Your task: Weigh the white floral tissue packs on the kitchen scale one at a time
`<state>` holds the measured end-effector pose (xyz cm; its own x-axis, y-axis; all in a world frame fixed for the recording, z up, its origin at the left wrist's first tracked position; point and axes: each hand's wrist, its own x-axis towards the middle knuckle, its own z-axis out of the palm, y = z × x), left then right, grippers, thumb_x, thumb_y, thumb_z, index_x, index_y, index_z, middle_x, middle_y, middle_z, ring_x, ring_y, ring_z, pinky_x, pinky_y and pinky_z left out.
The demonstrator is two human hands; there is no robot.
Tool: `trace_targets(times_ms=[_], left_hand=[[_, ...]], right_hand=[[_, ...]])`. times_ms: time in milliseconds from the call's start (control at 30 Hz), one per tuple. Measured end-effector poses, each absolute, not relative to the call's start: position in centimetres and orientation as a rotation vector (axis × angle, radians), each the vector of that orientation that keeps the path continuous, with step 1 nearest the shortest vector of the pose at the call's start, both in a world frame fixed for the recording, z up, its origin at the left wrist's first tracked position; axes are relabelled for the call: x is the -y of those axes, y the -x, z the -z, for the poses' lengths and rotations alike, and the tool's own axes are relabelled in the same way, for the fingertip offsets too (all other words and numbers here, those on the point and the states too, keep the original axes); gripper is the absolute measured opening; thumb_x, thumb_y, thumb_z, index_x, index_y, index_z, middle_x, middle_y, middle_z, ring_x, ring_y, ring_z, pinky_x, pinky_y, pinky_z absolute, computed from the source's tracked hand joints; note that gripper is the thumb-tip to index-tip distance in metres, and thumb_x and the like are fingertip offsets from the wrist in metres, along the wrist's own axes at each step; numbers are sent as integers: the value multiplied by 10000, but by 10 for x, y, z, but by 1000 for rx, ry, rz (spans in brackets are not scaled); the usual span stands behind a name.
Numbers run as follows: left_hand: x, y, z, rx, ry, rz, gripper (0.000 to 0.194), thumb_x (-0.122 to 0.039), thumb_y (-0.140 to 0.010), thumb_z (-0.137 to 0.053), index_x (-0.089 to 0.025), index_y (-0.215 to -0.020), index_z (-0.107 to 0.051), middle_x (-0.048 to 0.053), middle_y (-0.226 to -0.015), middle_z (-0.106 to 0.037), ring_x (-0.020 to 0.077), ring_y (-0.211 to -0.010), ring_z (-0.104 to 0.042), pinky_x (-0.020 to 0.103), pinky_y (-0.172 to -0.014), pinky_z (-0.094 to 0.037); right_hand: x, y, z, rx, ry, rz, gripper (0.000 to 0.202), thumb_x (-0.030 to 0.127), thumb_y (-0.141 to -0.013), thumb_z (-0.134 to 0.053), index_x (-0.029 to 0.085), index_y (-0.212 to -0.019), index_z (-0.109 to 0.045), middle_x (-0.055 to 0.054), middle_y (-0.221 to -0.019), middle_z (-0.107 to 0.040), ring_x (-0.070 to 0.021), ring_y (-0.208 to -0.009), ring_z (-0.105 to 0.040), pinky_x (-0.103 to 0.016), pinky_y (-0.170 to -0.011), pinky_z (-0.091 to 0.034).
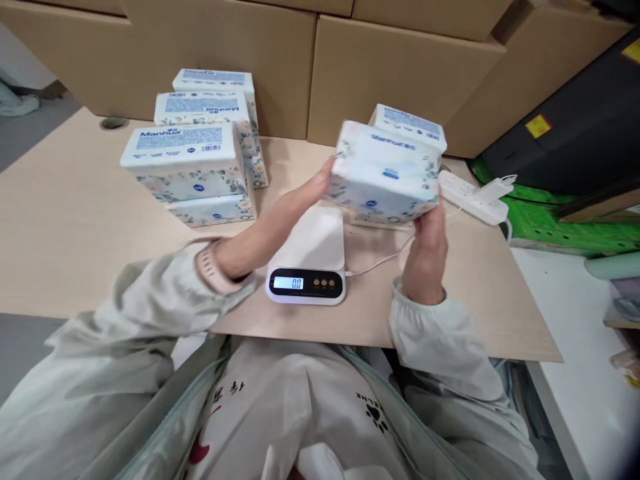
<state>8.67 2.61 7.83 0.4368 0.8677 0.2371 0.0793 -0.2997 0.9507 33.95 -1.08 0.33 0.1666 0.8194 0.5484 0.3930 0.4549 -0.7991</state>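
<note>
Between my two hands is a white-and-blue tissue pack (385, 170) with a floral border, tilted and slightly blurred. My left hand (300, 203) presses its left side, and my right hand (431, 243) grips its lower right corner. Behind and partly under it stand other tissue packs (409, 127) at the right of the table. Just below and to the left lies a white kitchen scale (315, 240), its lit display (289, 283) reading 0.0. Nothing rests on the visible part of its plate. On the left, several more tissue packs (187, 150) are stacked in rows.
Cardboard boxes (390, 73) line the back of the wooden table (65, 220). A white cable (383, 260) runs from the scale toward the right. A power strip (473, 197) with a plug lies at the right edge, beside a green box (560, 223).
</note>
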Motion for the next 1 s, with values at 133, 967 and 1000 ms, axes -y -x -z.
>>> trace_targets(times_ms=[133,967,1000], left_hand=[[30,-16,-62,-884,-1653,-902,590,-612,-1169,-327,-461,-1739,-354,-183,-1833,-204,286,-1758,-61,530,-1481,-57],[14,0,26,-799,-1358,-1251,614,-666,-1121,-405,-385,-1645,-559,-54,-1799,-381,303,-1742,-210,527,-1464,-190],[13,0,26,-805,-1350,-1246,618,-671,-1118,-410,-383,-1643,-562,-52,-1798,-383,304,-1742,-209,522,-1466,-189]], right_hand=[[28,-317,31,1672,1066,-661,692,648,-1107,-392,484,-1758,-221,48,-1820,-392,-287,-1707,-366,-562,-1425,-304],[31,-306,28,1114,1158,-487,431,537,-1086,-498,261,-1268,-774,-83,-1196,-825,-277,-1084,-795,-556,-1010,-629],[31,-306,28,1109,1162,-494,431,534,-1090,-491,262,-1267,-775,-87,-1197,-824,-281,-1074,-794,-564,-1016,-623]])
